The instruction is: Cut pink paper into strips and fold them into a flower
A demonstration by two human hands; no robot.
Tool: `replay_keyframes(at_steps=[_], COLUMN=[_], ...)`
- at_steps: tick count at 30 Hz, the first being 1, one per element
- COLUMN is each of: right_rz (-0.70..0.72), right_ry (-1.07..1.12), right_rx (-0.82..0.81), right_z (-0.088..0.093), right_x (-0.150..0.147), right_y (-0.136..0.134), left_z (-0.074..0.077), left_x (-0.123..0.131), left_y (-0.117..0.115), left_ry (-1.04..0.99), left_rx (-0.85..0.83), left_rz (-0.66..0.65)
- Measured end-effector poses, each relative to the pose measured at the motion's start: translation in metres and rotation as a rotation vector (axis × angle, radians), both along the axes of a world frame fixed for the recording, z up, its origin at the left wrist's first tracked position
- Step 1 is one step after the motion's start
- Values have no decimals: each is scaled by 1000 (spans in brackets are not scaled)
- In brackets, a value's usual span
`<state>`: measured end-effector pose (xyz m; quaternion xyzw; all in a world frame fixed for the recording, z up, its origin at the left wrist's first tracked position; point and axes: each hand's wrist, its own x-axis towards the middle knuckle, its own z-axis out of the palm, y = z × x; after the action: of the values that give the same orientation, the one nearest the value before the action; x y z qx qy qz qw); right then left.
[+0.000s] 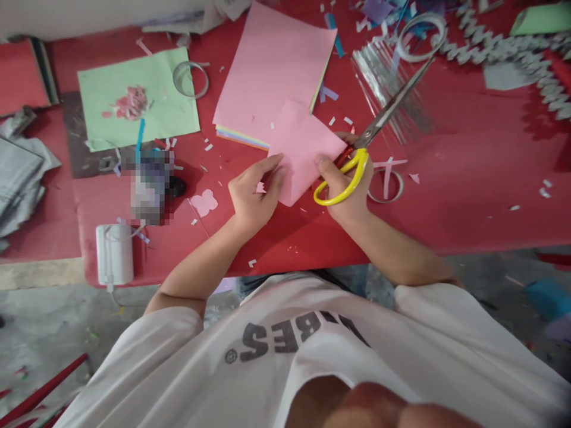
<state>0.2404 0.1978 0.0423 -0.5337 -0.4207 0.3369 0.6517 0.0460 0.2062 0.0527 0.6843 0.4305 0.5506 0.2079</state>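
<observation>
Between my two hands is a small piece of pink paper [301,151], raised above the red table. The fingers of my left hand [259,189] pinch its left edge. My right hand [350,181] grips the right corner, thumb on top. Hooked on that same hand is a pair of scissors [343,189] with yellow handles, its blades pointing away to the upper right. Just beyond the paper lies a stack of coloured sheets [272,65], pink on top. A pink paper cut-out [205,203] rests left of my left hand.
A green sheet [96,98] at the left bears pink scraps [130,104] and a tape roll [191,79]. Nearer me is a white power bank [115,252]. Clear strips [383,77] and another tape roll [422,37] lie at the upper right. Paper bits dot the red table [468,196].
</observation>
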Motion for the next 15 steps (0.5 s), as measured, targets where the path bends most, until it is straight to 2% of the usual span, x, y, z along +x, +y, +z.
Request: replay_keyframes(at_steps=[5, 11, 15], right_rz=[3, 7, 70], right_ry=[-45, 8, 61], right_rx=[86, -6, -10], right_z=[-2, -6, -9], right_x=[-1, -1, -3], right_y=[0, 0, -1], left_z=[1, 4, 2], left_x=[0, 0, 0], left_y=[1, 4, 7], left_ry=[-7, -37, -22], left_rx=[4, 59, 86], left_rz=[-63, -3, 21])
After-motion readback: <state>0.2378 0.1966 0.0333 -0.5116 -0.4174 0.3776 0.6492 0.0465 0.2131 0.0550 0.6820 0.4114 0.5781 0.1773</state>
